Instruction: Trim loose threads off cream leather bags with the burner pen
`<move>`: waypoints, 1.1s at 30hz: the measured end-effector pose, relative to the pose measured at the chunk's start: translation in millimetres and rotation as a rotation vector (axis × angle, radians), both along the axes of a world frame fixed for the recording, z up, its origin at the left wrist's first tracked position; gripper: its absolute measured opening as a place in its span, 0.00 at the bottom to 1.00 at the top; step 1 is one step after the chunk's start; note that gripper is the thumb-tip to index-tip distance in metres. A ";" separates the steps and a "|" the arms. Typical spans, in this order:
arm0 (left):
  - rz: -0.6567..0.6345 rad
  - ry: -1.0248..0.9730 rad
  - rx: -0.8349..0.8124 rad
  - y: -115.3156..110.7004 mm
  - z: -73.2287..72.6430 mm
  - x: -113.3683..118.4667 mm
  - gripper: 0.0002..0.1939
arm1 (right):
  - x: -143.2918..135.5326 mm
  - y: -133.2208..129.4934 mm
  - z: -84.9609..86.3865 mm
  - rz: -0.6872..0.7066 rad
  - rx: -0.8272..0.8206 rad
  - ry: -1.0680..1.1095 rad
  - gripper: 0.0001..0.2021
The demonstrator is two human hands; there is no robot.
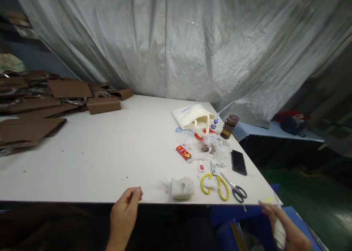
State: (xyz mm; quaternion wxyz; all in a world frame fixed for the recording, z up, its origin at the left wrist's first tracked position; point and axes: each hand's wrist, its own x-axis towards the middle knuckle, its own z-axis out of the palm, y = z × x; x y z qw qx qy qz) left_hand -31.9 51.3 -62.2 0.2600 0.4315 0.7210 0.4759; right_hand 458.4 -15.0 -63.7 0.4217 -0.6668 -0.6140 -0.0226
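Note:
My left hand (pixel 125 214) is at the table's front edge, its thumb and fingers pressed together. Whether anything thin sits in that pinch cannot be made out. Near the front right corner, my right hand (pixel 288 227) is closed around a whitish, tube-like object (pixel 279 232), blurred and partly covered by the fingers. On the tabletop between them lies a whitish block (pixel 182 188) with loose threads or fluff at its left side. Yellow-handled scissors (pixel 224 188) and black-handled scissors (pixel 238 193) lie closer to my right hand, touching neither.
Brown bags or folded brown pieces (pixel 70 88) are piled at left. A cream cloth bag (pixel 189 115), clear plastic wrapping (pixel 222 148), a red box (pixel 183 153), a phone (pixel 239 162) and a brown bottle (pixel 229 127) occupy the right. Blue bins (pixel 228 232) stand below the corner.

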 end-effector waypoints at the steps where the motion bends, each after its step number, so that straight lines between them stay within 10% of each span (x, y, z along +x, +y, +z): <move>1: -0.002 0.016 -0.009 5.0 -0.9 -2.1 0.23 | -7.3 14.1 -0.1 0.035 -0.028 0.031 0.19; 15: -0.052 0.434 0.018 57.2 -36.7 -21.6 0.17 | -89.1 106.5 3.5 0.283 -0.363 -0.219 0.13; 33: -0.035 0.759 0.181 50.2 -48.9 -6.5 0.14 | -110.6 165.9 16.7 0.428 -0.756 -0.366 0.14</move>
